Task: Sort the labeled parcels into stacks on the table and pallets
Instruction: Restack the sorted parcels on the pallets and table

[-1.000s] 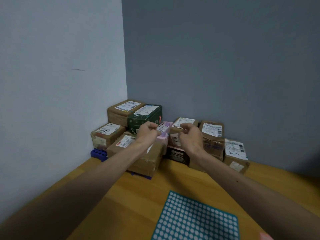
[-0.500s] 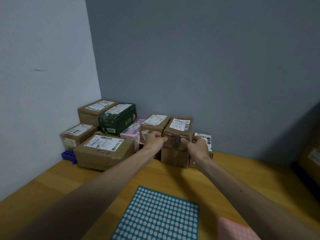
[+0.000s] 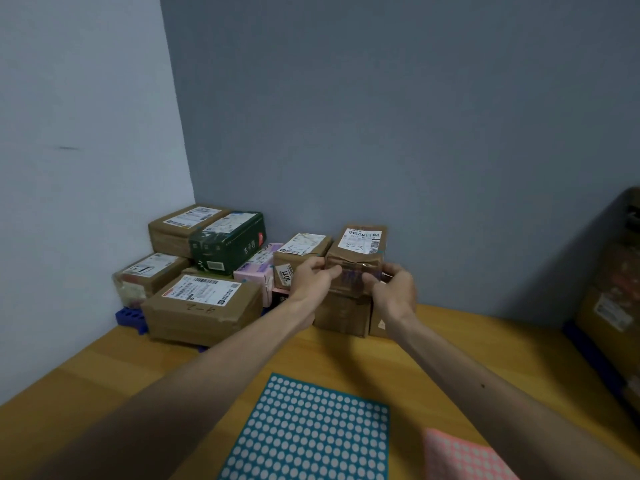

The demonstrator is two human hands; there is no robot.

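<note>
Both hands have moved up the small brown cardboard parcel with a white label (image 3: pixel 360 244), which appears slightly raised off the plain brown carton (image 3: pixel 341 313) at the pile's right end on the wooden table (image 3: pixel 450 341). Left hand (image 3: pixel 311 282) and right hand (image 3: pixel 394 289) grip its front corners, fingers curled. Judged light and stiff. The glossy tape may slip, so support the base.

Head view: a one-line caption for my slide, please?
Left hand and right hand hold a labeled brown parcel beside stacked parcels.
</note>
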